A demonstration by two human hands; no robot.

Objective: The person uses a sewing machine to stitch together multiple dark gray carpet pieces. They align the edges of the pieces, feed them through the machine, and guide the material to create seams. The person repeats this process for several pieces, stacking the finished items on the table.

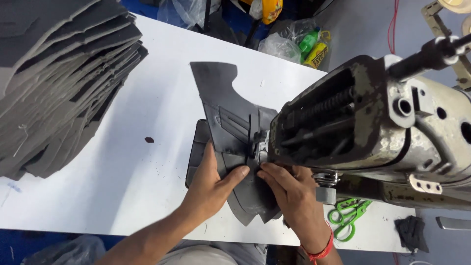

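Stitching is judged to be the step in hand: a dark grey cut piece (230, 122) is laid flat on the white surface (147, 172) and fed under the head of a worn sewing machine (373, 127), its far end reaching away from the machine. The left hand (211, 189) is pressed on the near part of the piece, its grip spread flat with the thumb stretched across the material; nothing is clamped. The right hand (294, 194) is set just beside it, fingers flat on the piece close to the needle area, which is hidden by the machine. A tall stack of grey pieces (59, 78) is seen at the left, green scissors (349, 216) at the right. The next move is judged to call for steady, even guiding by both hands, with fingertips kept clear of the needle.
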